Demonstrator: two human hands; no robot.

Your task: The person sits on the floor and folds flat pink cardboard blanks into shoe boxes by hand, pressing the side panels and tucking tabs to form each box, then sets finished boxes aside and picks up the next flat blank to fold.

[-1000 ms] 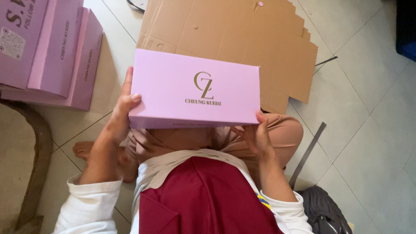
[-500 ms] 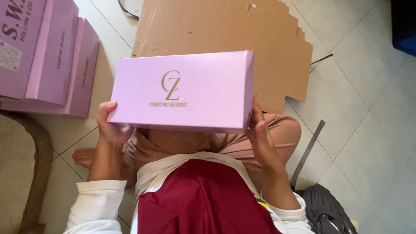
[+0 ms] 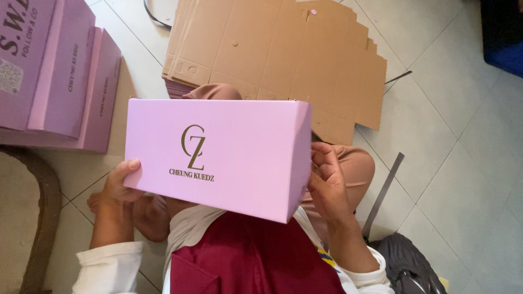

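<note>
I hold a pink rectangular cardboard box (image 3: 239, 152) with a dark printed emblem on its broad face, raised above my lap. My left hand (image 3: 121, 185) grips its lower left edge, thumb on the printed face. My right hand (image 3: 327, 182) presses against the box's right end, fingers curled at the edge. The box hides most of my legs.
A stack of flat brown cardboard blanks (image 3: 283, 54) lies on the tiled floor ahead. Several pink boxes (image 3: 60, 76) are stacked at the upper left. A dark strip (image 3: 384, 193) lies by my right knee, a black bag (image 3: 408, 267) at lower right, a curved brown edge (image 3: 46, 218) at left.
The box has been lifted closer to the camera and tilted, its right end swinging toward me. Both hands kept hold of it, the left sliding lower along the edge.
</note>
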